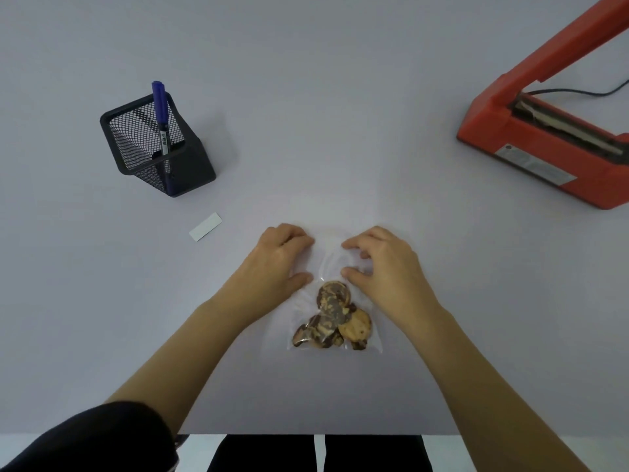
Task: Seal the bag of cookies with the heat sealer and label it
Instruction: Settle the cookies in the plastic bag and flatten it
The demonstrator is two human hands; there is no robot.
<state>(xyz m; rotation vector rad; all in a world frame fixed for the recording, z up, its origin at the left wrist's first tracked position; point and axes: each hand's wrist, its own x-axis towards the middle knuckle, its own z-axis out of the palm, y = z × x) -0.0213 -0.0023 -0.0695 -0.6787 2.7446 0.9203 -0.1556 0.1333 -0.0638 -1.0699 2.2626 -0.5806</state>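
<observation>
The left hand [279,257] and right hand [381,264] pinch the unsealed mouth of the bag of cookies [332,264], fingers [301,238] curled, near the worktop [340,97] front edge. Sealing and labelling remain: heat sealer [544,144] arm raised at the right edge, label [205,226] unused.

I see a pale grey tabletop [306,97] filling nearly the whole view, softly and evenly lit. Past its near edge I make out a strip of white floor [609,451].

black mesh holder [190,168]: upright, far left | grey table [340,97]: beneath it
</observation>
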